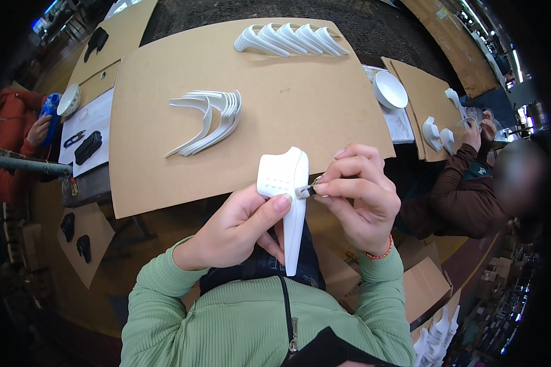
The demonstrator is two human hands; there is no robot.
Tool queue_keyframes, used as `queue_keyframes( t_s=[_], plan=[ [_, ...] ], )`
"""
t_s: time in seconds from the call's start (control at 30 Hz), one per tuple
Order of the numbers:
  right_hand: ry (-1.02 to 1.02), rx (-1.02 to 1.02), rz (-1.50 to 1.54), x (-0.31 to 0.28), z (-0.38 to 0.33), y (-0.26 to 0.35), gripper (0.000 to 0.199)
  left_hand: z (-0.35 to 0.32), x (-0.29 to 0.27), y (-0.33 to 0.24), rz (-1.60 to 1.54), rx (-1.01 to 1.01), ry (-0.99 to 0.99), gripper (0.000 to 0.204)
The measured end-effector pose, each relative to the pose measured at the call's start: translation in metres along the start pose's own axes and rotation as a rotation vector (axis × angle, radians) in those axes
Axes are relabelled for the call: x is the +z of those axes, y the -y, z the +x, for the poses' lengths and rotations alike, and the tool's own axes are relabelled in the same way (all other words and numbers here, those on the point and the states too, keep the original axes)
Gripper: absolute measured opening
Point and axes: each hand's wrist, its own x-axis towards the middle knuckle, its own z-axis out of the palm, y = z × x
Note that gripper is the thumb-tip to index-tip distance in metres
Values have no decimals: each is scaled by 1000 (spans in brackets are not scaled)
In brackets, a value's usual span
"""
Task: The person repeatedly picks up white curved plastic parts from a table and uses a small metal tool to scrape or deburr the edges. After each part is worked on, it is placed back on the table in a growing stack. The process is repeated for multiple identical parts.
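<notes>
Cardboard sheet [165, 183] over workbench. Left hand [236, 229] clamped on white plastic part [286, 196] off near edge; right hand [361, 196] pinches small blade [306, 191] against it. Trimming midway; two white stacks [211, 119] [291, 40] further back.

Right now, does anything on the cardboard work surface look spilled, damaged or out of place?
Nothing stands out. The white curved parts lie nested in one stack, and the white handle parts sit in a tidy row on the cardboard sheet. No spill or breakage shows.
</notes>
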Motion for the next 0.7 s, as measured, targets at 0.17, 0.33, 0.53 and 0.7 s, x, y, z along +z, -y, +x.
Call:
queue_keyframes(
  t_s=[0.17,0.33,0.53,0.7],
  plan=[
    [28,-11,-28,-2,-1,1,20,1,0,0,-15,6,-25,33],
    [26,14,-21,0,-4,1,21,1,0,-1,-20,2,-37,34],
    [40,1,-28,0,-6,4,20,2,1,1,-62,40,-72,34],
    [68,-31,-45,-2,-7,6,17,2,1,2,-56,62,-98,34]
  ],
)
